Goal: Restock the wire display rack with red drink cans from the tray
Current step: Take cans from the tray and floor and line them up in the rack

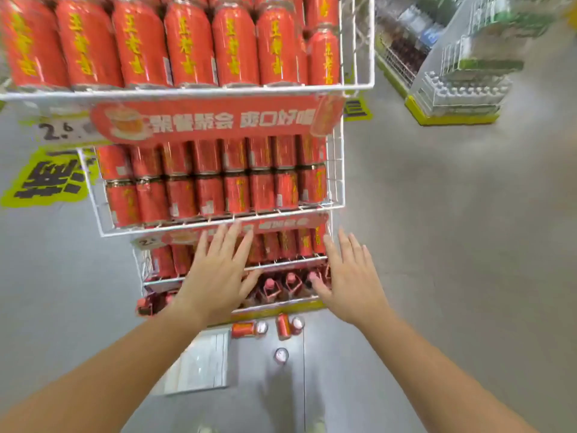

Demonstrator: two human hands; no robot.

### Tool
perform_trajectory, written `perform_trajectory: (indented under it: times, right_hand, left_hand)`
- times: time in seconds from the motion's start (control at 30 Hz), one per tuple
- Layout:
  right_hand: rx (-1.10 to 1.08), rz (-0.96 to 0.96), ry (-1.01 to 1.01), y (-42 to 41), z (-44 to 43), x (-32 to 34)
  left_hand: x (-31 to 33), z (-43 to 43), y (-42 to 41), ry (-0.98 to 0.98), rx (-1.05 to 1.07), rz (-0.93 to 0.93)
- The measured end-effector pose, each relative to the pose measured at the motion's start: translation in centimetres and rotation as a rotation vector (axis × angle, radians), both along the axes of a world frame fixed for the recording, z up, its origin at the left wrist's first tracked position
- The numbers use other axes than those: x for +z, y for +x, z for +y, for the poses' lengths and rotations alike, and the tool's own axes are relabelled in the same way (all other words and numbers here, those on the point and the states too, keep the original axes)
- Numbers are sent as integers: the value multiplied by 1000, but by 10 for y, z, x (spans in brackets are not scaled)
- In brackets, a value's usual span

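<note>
Both hands empty, fingers spread: left hand (218, 270) & right hand (349, 276) hover lower centre, before the bottom tiers. Loose red cans (243, 329) lie on the floor (437, 245) below, by a pale flat sheet (199, 360), prob. the tray, too blurry to be sure. Upper wire rack (187, 92) tiers look full. Best to stoop, grip one can per hand mid-body, and seat each upright, label out.

Looking down a white wire rack (187, 94), tiers packed with red cans (190, 45). Both hands are out flat, fingers spread, in front of the lower tiers: left hand (218, 276) across the wire edge, right hand (352, 276) at the rack's right corner, neither holding anything. A few loose cans (245, 329) sit on the grey floor (437, 245) by the rack's foot, just beside a pale flat tray (199, 364).
</note>
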State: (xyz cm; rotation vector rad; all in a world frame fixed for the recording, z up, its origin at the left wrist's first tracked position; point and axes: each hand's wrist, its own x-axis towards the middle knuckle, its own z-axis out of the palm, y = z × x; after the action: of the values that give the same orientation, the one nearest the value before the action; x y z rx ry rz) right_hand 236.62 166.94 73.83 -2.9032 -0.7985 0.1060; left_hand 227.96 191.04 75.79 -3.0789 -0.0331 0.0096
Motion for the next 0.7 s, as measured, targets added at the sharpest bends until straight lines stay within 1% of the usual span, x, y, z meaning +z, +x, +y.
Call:
perform_trajectory:
  times: [0.13, 0.33, 0.47, 0.57, 0.63, 0.7]
  right_hand:
    - [42, 139, -54, -16, -25, -97]
    - [41, 351, -160, -48, -47, -271]
    - [57, 399, -212, -67, -58, -395]
    - [50, 471, -228, -82, -62, -483]
    - [40, 510, -225, -91, -60, -535]
    - [10, 560, -202, -100, -57, -582]
  left_hand:
    - [-99, -27, -22, -77, 10, 142]
    - [-282, -40, -54, -105, -18, 340]
    - [-407, -32, -66, -54, -21, 451]
    - [-498, -19, -73, -2, -33, 526]
    - [-551, -10, -74, 28, -52, 568]
    - [-597, -4, -71, 15, -57, 600]
